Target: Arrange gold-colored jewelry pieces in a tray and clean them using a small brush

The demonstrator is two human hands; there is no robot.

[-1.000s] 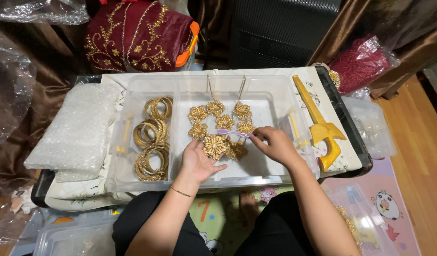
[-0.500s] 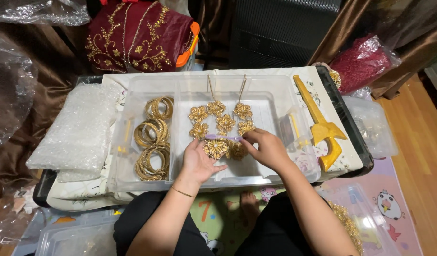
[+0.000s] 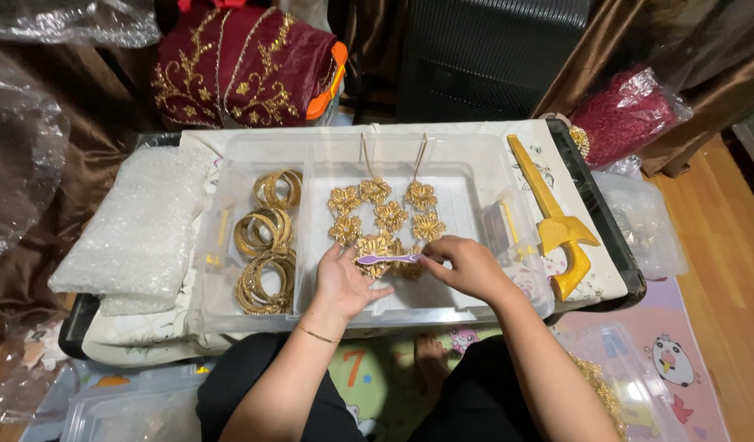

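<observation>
The clear plastic tray sat across a dark-rimmed low table, and everything delicate lay inside it. The largest risk I judged was to the gold floral necklace, spread flat in the tray's middle compartment with its two cords running toward the tray's far edge. If the brushing pressed too hard, a flower plate near the pendant could have bent or a link pulled loose. The left hand rested palm down, fingers loosely spread, on the necklace's lowest part near the tray's front edge; had it lifted, the piece might have slid under the strokes. The right hand was closed in a pinch around the end of a small purple toothbrush, whose head lay across the pendant. A slip of that grip could have scratched the gilt surface.

The necklace looked bright yellow-gold, made of several flower-shaped plates joined in a loop, the lowest one partly hidden by the hands. Gold bangles lay stacked in the tray's left compartment, well apart from the brushing, and a yellow plastic toy dagger lay by the table's right edge.
</observation>
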